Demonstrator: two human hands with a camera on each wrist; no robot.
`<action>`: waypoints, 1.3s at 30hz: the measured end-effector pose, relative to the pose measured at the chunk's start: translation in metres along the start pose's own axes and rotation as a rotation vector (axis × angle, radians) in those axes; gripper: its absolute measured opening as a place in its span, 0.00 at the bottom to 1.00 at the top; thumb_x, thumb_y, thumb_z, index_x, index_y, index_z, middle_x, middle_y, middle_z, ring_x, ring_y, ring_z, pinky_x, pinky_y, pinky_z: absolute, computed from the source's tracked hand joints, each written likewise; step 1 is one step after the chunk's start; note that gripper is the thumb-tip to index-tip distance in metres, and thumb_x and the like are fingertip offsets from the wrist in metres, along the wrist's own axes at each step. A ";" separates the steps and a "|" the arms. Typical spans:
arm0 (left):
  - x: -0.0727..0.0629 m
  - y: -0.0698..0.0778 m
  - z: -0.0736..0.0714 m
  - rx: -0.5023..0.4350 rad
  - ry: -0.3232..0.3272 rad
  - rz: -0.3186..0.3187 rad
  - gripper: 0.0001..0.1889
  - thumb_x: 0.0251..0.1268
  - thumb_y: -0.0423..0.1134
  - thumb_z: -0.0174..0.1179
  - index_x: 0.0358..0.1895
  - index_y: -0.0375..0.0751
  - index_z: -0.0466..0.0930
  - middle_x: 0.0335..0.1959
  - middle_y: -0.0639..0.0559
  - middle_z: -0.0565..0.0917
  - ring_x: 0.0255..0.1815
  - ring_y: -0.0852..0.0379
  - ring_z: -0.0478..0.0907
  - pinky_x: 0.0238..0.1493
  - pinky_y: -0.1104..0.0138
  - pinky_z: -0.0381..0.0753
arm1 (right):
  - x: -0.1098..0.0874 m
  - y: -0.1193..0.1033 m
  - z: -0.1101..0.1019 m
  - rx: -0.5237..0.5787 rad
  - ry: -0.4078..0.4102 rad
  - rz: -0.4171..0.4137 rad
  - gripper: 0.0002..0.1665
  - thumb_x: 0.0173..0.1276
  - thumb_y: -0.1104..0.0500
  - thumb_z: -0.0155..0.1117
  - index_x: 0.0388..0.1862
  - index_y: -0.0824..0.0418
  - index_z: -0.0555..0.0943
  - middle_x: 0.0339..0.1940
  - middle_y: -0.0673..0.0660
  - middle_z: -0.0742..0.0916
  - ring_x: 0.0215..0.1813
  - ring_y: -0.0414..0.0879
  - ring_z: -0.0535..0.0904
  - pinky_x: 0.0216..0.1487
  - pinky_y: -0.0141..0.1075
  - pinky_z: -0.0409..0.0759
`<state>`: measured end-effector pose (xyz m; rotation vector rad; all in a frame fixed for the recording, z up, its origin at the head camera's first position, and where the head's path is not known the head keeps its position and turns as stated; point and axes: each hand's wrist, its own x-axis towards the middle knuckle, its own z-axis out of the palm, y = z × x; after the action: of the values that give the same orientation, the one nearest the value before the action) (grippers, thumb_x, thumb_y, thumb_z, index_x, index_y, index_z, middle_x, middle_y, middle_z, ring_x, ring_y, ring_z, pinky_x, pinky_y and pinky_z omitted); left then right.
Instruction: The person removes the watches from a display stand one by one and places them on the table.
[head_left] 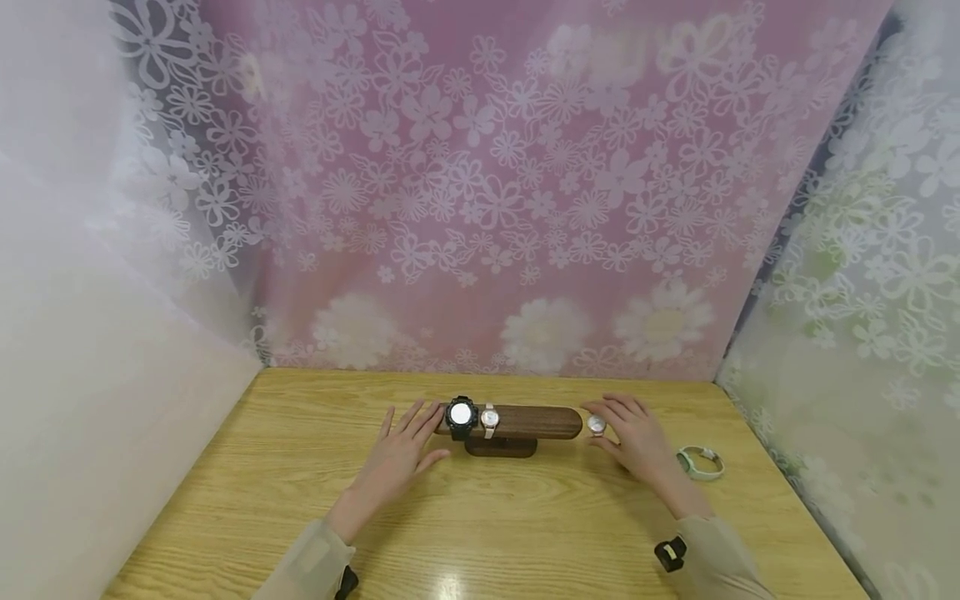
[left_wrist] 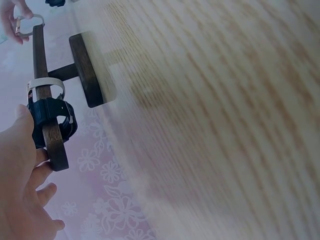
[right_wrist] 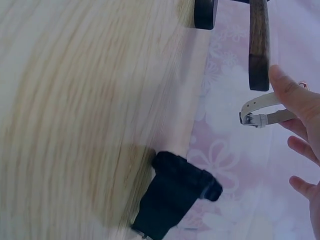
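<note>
In the head view, a dark wooden watch stand point(head_left: 536, 422) carries a black watch point(head_left: 461, 414) and a small watch with a pale strap point(head_left: 490, 418). My left hand point(head_left: 393, 454) touches the bar's left end with fairly straight fingers, its thumb spread apart. At the other end, my right hand point(head_left: 633, 437) pinches another small watch point(head_left: 596, 425) by its round case, close beside the bar's tip. The right wrist view shows this watch's white strap point(right_wrist: 257, 104) buckled in a loop just below the bar end, its case largely hidden by fingers.
A mint-green watch point(head_left: 701, 463) lies on the wooden table point(head_left: 525, 517) right of my right hand. A dark strap-like thing point(right_wrist: 170, 195) shows low in the right wrist view. Flower-patterned pink sheeting point(head_left: 487, 208) hangs behind the table; pale sheeting stands at both sides.
</note>
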<state>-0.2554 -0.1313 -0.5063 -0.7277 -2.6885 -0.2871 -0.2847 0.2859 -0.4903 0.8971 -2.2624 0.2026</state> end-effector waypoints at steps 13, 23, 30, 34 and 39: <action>0.001 -0.002 0.002 -0.003 0.000 0.005 0.37 0.75 0.59 0.55 0.79 0.43 0.62 0.79 0.49 0.63 0.81 0.46 0.51 0.77 0.38 0.43 | -0.027 0.023 -0.034 -0.056 0.014 0.085 0.41 0.70 0.29 0.48 0.59 0.61 0.83 0.51 0.63 0.87 0.57 0.65 0.78 0.58 0.64 0.74; 0.001 -0.002 0.001 -0.006 0.003 0.014 0.37 0.75 0.58 0.56 0.79 0.43 0.61 0.79 0.49 0.63 0.81 0.47 0.50 0.78 0.39 0.42 | -0.063 0.056 -0.062 -0.113 0.056 0.143 0.48 0.69 0.24 0.35 0.56 0.60 0.83 0.47 0.65 0.87 0.54 0.67 0.77 0.54 0.66 0.71; 0.000 -0.001 -0.001 -0.021 0.017 0.014 0.36 0.74 0.57 0.57 0.78 0.42 0.63 0.79 0.50 0.62 0.81 0.46 0.51 0.78 0.39 0.43 | -0.088 0.075 -0.080 -0.147 0.031 0.219 0.50 0.68 0.22 0.35 0.56 0.60 0.82 0.46 0.65 0.87 0.55 0.67 0.76 0.55 0.66 0.69; 0.000 -0.001 -0.001 -0.034 0.013 0.015 0.36 0.74 0.56 0.58 0.78 0.42 0.63 0.79 0.49 0.63 0.81 0.45 0.52 0.77 0.38 0.42 | -0.105 0.086 -0.085 -0.169 0.007 0.267 0.53 0.66 0.21 0.32 0.55 0.62 0.82 0.46 0.65 0.87 0.55 0.67 0.75 0.56 0.66 0.68; 0.000 0.000 -0.001 -0.045 -0.001 0.008 0.37 0.74 0.55 0.58 0.79 0.42 0.61 0.79 0.48 0.62 0.81 0.45 0.51 0.78 0.38 0.40 | -0.123 0.094 -0.091 -0.182 -0.035 0.320 0.54 0.63 0.20 0.31 0.54 0.61 0.83 0.45 0.65 0.87 0.54 0.67 0.75 0.53 0.67 0.69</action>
<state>-0.2549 -0.1318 -0.5057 -0.7517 -2.6875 -0.3465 -0.2318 0.4573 -0.4923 0.4455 -2.4033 0.1210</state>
